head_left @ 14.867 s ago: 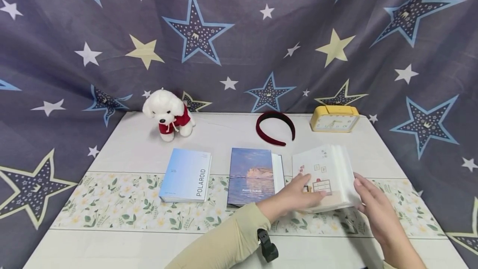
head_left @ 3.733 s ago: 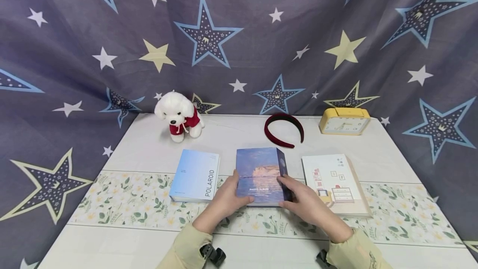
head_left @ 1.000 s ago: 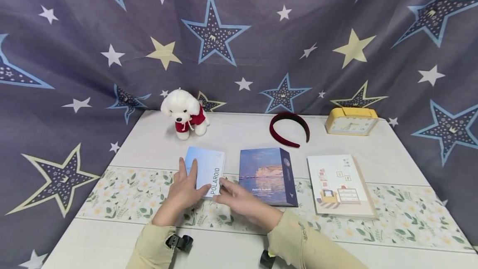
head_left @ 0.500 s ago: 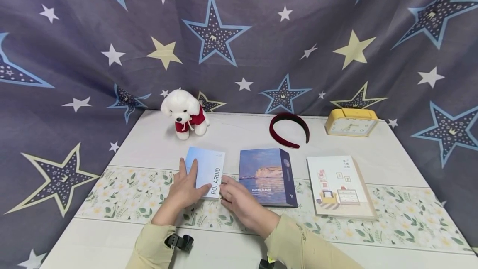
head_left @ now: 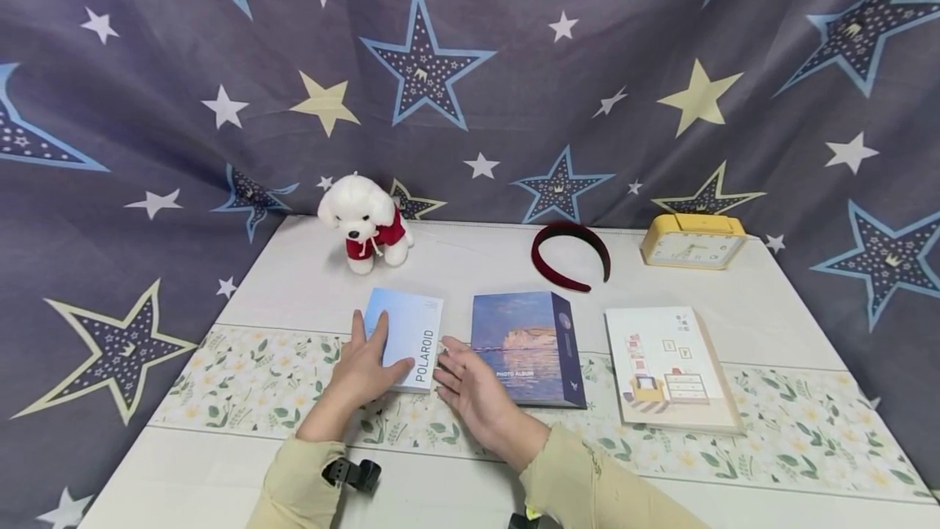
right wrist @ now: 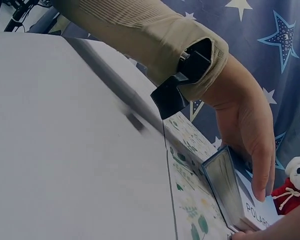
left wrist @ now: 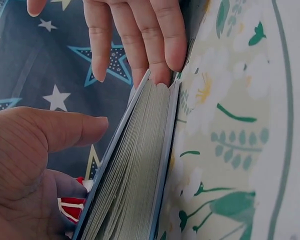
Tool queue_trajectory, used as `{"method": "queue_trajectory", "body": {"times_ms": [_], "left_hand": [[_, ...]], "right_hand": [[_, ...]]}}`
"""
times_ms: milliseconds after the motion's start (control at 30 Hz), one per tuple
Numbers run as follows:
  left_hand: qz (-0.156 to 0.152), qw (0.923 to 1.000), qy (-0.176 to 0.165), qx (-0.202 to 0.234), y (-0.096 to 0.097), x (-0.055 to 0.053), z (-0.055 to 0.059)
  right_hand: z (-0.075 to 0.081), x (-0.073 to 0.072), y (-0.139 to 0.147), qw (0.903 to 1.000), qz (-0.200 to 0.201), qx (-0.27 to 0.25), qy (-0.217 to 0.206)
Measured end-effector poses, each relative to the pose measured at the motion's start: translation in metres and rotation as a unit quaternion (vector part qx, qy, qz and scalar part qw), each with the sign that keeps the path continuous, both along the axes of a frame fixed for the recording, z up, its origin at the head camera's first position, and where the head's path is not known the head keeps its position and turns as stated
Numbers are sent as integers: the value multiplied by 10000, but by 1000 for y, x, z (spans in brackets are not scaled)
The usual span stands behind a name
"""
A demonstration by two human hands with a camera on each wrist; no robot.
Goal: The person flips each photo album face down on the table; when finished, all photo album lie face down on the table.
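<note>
A blue-and-white POLAROID photo album [head_left: 406,331] lies closed at the left of the row. My left hand [head_left: 365,367] rests on its cover, fingers spread and thumb near the lower edge. Relaxed and slightly bent, the fingers of my right hand [head_left: 477,398] are right at the album's right edge. In the left wrist view, the album's page edges [left wrist: 132,170] fan slightly between the covers, with the right hand [left wrist: 140,35] at the far end. The right wrist view has the left hand [right wrist: 250,125] arched over the album [right wrist: 235,190]; the right hand shows only partly.
Right of it lie a dark blue PHOTO ALBUM [head_left: 517,349] with a seaside picture and a white album [head_left: 671,370] with a room drawing. Behind stand a plush dog [head_left: 363,223], a dark red headband [head_left: 539,260] and a yellow alarm clock [head_left: 693,241]. A starry curtain [head_left: 485,88] backs the table.
Both hands have moved left, from the white album to the seaside album, then the POLAROID album. The first two now have spines facing right. Lately the right fingers have loosened and opened out.
</note>
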State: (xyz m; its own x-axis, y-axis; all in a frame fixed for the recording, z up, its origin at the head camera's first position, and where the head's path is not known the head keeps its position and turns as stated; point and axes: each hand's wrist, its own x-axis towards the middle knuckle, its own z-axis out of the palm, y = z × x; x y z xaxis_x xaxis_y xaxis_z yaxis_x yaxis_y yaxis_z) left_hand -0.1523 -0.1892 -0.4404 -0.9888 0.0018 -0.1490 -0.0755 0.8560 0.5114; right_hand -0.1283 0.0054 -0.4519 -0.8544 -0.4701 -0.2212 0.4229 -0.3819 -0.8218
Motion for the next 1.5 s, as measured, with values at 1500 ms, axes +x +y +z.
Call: {"method": "queue_trajectory", "body": {"times_ms": [1500], "left_hand": [[-10,9972,694,275,26,12,0]], "right_hand": [[3,-5,10,9976,-477,-120,491]]}}
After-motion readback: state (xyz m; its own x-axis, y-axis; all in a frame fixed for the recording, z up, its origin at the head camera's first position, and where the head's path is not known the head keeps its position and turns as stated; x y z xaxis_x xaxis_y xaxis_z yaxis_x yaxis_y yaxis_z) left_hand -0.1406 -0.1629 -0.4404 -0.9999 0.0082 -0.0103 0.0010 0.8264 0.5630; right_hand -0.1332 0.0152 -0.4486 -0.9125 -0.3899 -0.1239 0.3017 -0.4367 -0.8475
